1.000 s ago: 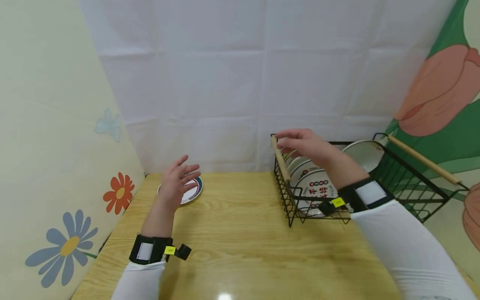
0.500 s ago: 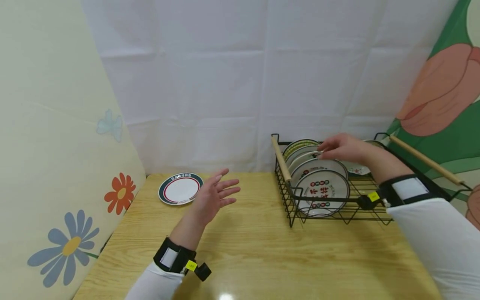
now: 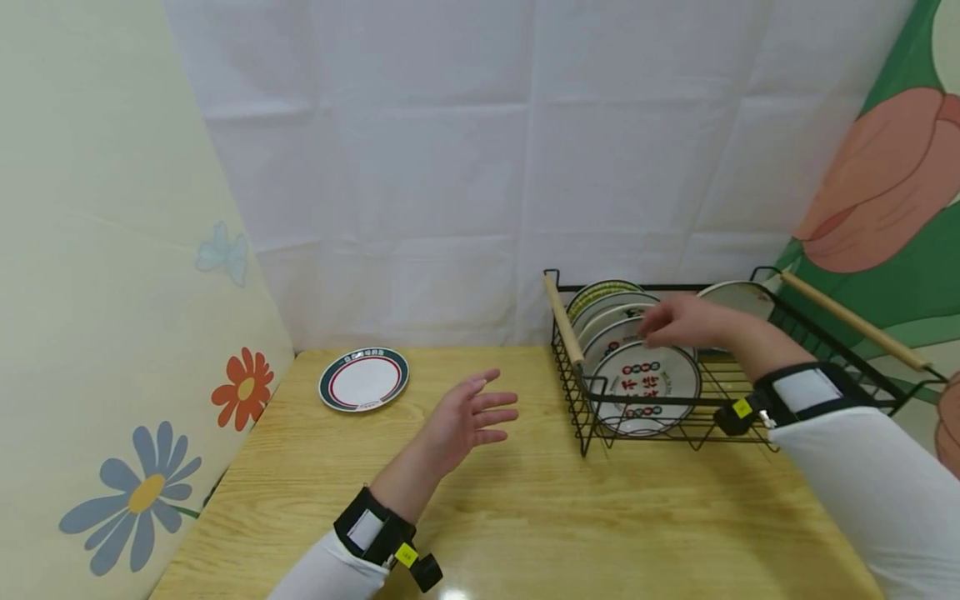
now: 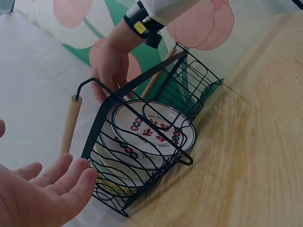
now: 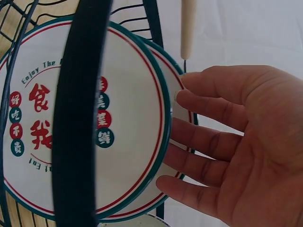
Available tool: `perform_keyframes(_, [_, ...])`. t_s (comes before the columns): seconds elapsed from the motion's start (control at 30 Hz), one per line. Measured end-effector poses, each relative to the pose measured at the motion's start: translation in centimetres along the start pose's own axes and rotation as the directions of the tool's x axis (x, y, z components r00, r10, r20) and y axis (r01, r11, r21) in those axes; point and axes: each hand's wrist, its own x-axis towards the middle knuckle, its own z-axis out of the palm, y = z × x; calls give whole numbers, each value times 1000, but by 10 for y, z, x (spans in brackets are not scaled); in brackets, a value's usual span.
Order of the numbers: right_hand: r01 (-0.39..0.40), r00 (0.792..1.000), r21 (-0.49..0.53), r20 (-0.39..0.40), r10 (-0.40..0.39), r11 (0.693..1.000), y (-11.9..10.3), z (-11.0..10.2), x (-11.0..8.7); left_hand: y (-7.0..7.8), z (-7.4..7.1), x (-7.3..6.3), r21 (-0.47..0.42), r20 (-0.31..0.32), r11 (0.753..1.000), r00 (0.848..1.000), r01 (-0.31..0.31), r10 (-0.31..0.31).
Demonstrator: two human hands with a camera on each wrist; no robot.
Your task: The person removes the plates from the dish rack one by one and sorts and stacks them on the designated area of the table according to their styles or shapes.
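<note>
- Head view: wood-grained table point(image 3: 525, 517), a bright glare spot at its near edge; a creased white cloth point(image 3: 420, 167) hangs behind it.
- Left wall point(image 3: 82, 250): pale, painted with an orange-red flower point(image 3: 243, 388), a blue flower point(image 3: 135, 500) and a faint butterfly point(image 3: 223, 252).
- Right wall point(image 3: 930, 312): large pink tulip point(image 3: 870, 179) among green leaves.
- Wire rack point(image 3: 708, 402): black, on the table's right side, with a wooden handle point(image 3: 853, 320) at each end. Several plates stand on edge in a row at its left end, the front plate point(image 3: 645, 385) leaning; a white dish point(image 3: 738, 298) stands farther right.
- Lone plate point(image 3: 364, 379): flat on the table, back left, green-rimmed with a red ring.
- Left hand point(image 3: 461, 425): fingers extended and apart, holding nothing, above the table between lone plate and rack.
- Right hand point(image 3: 690, 323): fingers loosely extended at the front plates' rims, gripping nothing; contact cannot be told.
</note>
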Motion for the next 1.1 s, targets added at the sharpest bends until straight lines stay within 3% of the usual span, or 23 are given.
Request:
perform_keyframes(0.3, [-19, 1000, -34, 2, 19, 999, 5, 7, 6, -3, 2, 1, 2, -2, 1000, 1000, 31, -31])
perform_keyframes(0.6, [-54, 996, -19, 72, 55, 998, 4, 11, 8, -10, 3, 1, 10, 3, 999, 999, 51, -51])
perform_keyframes(1.1, [-36, 995, -63, 95, 42, 997, 6, 18, 14, -12, 3, 4, 25, 7, 998, 998, 56, -56])
